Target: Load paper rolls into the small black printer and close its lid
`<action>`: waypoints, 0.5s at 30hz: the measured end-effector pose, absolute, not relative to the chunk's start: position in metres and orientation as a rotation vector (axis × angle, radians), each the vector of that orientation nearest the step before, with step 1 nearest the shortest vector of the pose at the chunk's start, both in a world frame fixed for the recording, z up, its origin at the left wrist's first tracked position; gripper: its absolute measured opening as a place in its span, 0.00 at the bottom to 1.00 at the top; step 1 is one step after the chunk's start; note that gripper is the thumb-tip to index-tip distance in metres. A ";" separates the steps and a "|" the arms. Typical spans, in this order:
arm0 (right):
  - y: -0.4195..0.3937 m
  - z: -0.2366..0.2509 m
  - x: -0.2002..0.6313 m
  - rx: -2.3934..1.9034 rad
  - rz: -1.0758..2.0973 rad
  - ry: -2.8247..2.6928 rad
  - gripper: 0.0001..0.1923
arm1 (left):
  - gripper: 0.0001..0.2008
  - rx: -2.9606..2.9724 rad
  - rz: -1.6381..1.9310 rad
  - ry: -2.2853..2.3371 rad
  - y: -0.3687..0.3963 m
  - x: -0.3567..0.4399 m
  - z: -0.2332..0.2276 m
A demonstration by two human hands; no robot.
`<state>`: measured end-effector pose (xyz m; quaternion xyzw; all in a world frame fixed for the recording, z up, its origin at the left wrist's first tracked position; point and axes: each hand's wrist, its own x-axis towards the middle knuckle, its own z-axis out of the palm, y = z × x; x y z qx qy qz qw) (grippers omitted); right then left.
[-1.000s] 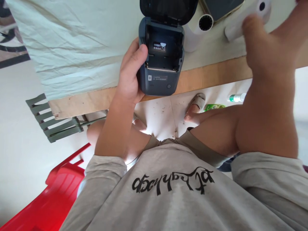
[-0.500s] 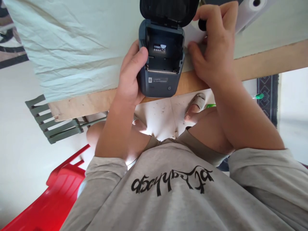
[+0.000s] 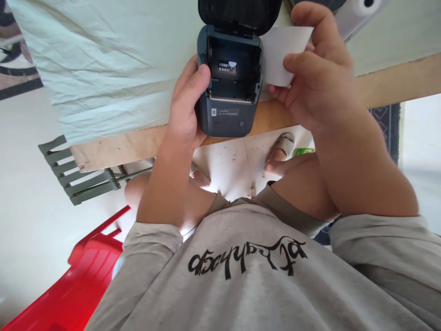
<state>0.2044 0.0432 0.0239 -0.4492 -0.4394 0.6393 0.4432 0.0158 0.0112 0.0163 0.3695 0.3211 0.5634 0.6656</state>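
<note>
My left hand (image 3: pixel 188 103) grips the side of a dark blue portable label printer (image 3: pixel 230 122), its thumb along the left edge. The printer's black lid (image 3: pixel 237 16) stands raised, showing a hollow paper bay with a small printed sticker inside. At the printer's right side, my right hand (image 3: pixel 320 69) pinches a small white paper roll (image 3: pixel 280 53) between thumb and fingers. The roll's pale outer face is turned toward me, and part of it lies behind the fingers.
A pale green cloth (image 3: pixel 113 59) covers the table, whose bare wooden edge (image 3: pixel 120 147) runs below my hands. Another white roll (image 3: pixel 360 16) lies at the upper right. A green folding stool (image 3: pixel 79 170) and a red plastic chair (image 3: pixel 86 271) stand at left.
My right hand has turned and shifted slightly right, so the paper roll's white face shows and its dark core is hidden. My left hand and the printer have barely moved.
</note>
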 end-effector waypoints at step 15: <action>0.048 0.021 0.207 -1.173 1.581 -0.827 0.12 | 0.07 0.788 1.256 0.641 0.010 0.017 0.017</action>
